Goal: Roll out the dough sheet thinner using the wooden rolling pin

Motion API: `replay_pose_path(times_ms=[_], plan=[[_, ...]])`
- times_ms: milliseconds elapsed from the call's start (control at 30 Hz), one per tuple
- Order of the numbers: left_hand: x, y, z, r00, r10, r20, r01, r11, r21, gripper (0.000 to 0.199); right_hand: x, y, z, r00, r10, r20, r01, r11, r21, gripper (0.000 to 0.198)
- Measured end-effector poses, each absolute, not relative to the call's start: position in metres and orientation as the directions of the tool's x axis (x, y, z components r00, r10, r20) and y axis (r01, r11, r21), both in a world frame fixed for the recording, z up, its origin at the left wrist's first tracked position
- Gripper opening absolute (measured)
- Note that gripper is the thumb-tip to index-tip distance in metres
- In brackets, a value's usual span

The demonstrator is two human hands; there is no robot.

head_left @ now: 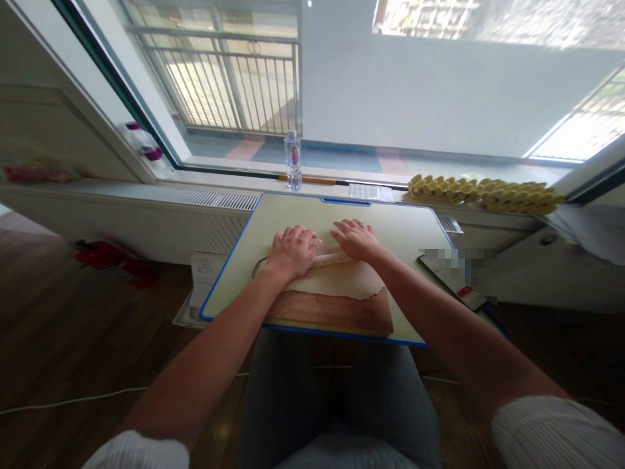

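Where both hands rest, a pale dough-like sheet [334,283] lies on a wooden board [336,315], its ragged near edge stopping short of the board's near side. Across the sheet, under the hands, runs a pale roll [334,258]; can't tell if it's rolled sheet or a covered pin. Left hand [295,249] on the roll's left part, fingers close together and bent over; can't tell if they grip. Right hand [356,238] on its right part, fingers extended and slightly spread. Metal loop [254,268] at the board's left end. Wooden board sits on a light green panel [400,228] with blue rim. Right of it, a dark-edged flat object [442,277], partly pixelated. Beyond, along the window: clear bottle [293,159], white gridded item [364,191], yellow egg trays [483,193]. Red extinguisher-like item [100,254] low at far left.
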State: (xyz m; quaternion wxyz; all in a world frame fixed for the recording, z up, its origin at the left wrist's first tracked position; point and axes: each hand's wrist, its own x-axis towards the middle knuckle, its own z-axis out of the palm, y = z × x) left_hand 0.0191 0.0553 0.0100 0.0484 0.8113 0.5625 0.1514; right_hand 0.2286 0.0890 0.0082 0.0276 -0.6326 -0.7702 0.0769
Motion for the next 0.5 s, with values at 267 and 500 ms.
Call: replay_pose_path(times_ms=[267,500], plan=[[0.027,0.05,0.008,0.328,0.945,-0.018,0.93,-0.319,0.183,0.06,0.234,0.078,0.001,-0.208,0.97,-0.122,0.96,0.179,-0.215,0.067],[0.029,0.031,0.007,0.35,0.937,0.008,0.924,-0.347,0.159,0.06,0.236,0.055,-0.004,-0.19,0.981,-0.045,0.961,0.176,-0.211,0.068]])
